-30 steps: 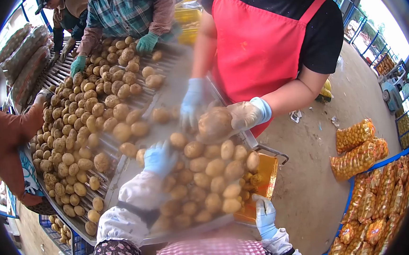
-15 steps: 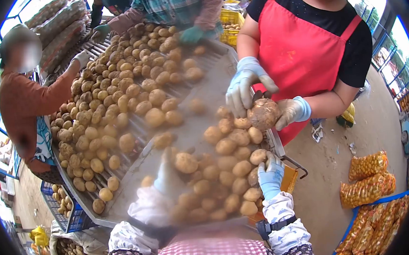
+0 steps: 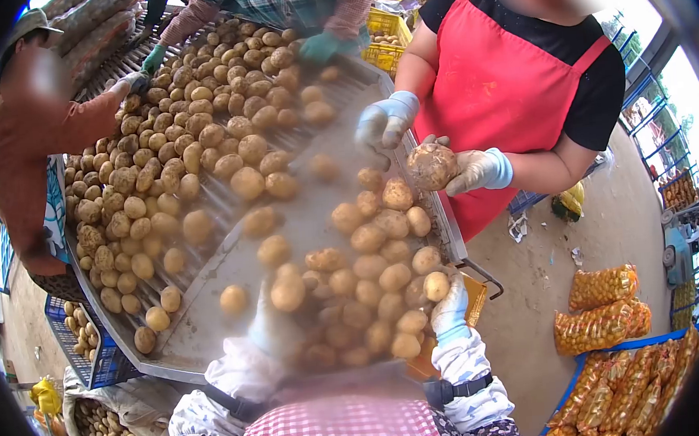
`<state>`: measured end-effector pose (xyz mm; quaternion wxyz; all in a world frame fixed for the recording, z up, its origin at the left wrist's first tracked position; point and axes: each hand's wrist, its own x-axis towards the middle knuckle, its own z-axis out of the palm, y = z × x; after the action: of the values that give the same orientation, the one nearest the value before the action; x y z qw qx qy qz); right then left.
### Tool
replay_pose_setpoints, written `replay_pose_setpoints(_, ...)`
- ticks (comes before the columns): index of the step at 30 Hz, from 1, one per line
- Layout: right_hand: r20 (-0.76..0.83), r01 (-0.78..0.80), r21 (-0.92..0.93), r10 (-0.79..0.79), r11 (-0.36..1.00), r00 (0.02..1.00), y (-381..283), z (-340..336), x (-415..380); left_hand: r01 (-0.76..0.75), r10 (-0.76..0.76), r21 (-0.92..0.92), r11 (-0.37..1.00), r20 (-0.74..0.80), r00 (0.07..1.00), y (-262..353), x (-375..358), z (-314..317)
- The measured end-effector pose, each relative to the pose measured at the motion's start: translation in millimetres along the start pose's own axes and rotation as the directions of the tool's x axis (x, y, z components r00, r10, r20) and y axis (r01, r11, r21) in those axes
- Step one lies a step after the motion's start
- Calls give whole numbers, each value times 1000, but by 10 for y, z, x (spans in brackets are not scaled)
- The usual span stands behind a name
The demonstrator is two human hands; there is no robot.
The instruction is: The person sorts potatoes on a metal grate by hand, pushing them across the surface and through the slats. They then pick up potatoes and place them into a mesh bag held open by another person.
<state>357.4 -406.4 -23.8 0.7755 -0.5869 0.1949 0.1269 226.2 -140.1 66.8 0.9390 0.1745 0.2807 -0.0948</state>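
Potatoes point(image 3: 370, 285): firm, rounded, dusty — liable to roll; cup each whole.
Right hand point(image 3: 450, 310): gloved, fingers curled on a potato point(image 3: 436, 286).
Left hand point(image 3: 275, 330): blurred — grip unclear.

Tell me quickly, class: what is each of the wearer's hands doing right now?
Left hand: motion-blurred, resting among the potatoes; open or shut cannot be told.
Right hand: gloved fingers curled around a potato by the tray's edge.
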Motion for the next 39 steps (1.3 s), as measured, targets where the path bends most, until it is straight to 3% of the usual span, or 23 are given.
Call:
replay_pose_setpoints(3, 405, -16, -21, 23, 1000, 914, -114, 222, -281, 7, 7, -73, 997, 188, 982, -161, 115, 56)
replay_pose_setpoints(6, 427, 301, -197, -195, 933, 883, -88, 378, -479, 163, 48, -350, 922, 521, 852, -448, 602, -415)
replay_pose_setpoints(7, 431, 470, -356, -304, 808, 850, -57, 362, -477, 254, 92, -430, 866, 637, 766, -484, 706, -517)
replay_pose_setpoints(8, 454, 601, -499, -403, 624, 795, -18, 275, -472, 81, 2, -201, 976, 383, 924, -297, 375, -202)
replay_pose_setpoints(10, 556, 720, -671, -523, 175, 646, 98, 198, -568, -4, 60, -279, 960, 191, 980, -277, 321, -145)
replay_pose_setpoints(11, 598, 730, -626, -432, 275, 676, 87, 329, -659, -43, 75, -308, 950, 90, 993, -275, 286, -100)
replay_pose_setpoints(13, 708, 738, -672, -237, 63, 665, 385, 299, -741, -60, 111, -299, 953, 159, 981, -139, 115, 100)
replay_pose_setpoints(14, 729, 739, -672, -211, -43, 651, 406, 312, -721, -69, 131, -294, 953, 194, 972, -89, 54, 145)
replay_pose_setpoints(16, 770, 729, -636, -150, -252, 620, 371, 428, -584, -81, 91, -289, 954, 23, 996, -87, 100, -66)
replay_pose_setpoints(19, 773, 742, -634, -138, -219, 619, 378, 345, -177, -138, 104, -271, 953, -137, 985, 74, -8, -283)
replay_pose_setpoints(20, 802, 796, -585, -255, -153, 540, 372, 330, -50, -184, 126, -263, 947, -223, 967, 166, -155, -120)
replay_pose_setpoints(22, 689, 781, -623, -440, 49, 577, 260, 254, -83, -247, 152, -181, 952, -421, 894, 315, -324, -178)
replay_pose_setpoints(24, 529, 739, -648, -592, 181, 609, 173, 184, -266, -262, 214, -196, 945, -236, 948, 431, -324, -946)
replay_pose_setpoints(25, 522, 727, -674, -614, 128, 592, 176, 91, -354, -265, 241, -202, 943, -140, 961, 444, -305, -1180)
replay_pose_setpoints(27, 597, 757, -641, -541, 123, 593, 255, 109, -638, -381, 331, -202, 902, -241, 912, 393, -343, -1136)
replay_pose_setpoints(29, 807, 796, -590, -108, -135, 580, 401, 194, -822, -485, 385, -211, 849, -383, 840, 300, -296, -1044)
replay_pose_setpoints(30, 784, 772, -609, 11, -181, 621, 379, 271, -855, -445, 362, -242, 862, -320, 875, 262, -294, -992)
replay_pose_setpoints(33, 761, 727, -648, -157, -229, 629, 378, 422, -448, -333, 309, -314, 889, -124, 943, 174, -337, -835)
replay_pose_setpoints(34, 761, 659, -646, -264, -385, 592, 408, 392, -316, -297, 256, -288, 910, -172, 951, 196, -321, -787)
replay_pose_setpoints(37, 673, 640, -719, -503, -273, 542, 399, 406, -226, -208, 169, -240, 948, -172, 971, 159, -375, -722)
replay_pose_setpoints(38, 736, 714, -656, -417, -245, 534, 338, 487, -419, -205, 133, -278, 938, -256, 957, 159, -422, -601)
replay_pose_setpoints(39, 791, 777, -594, -329, -207, 516, 321, 585, -644, -144, 144, -361, 921, -27, 989, 139, -407, -695)
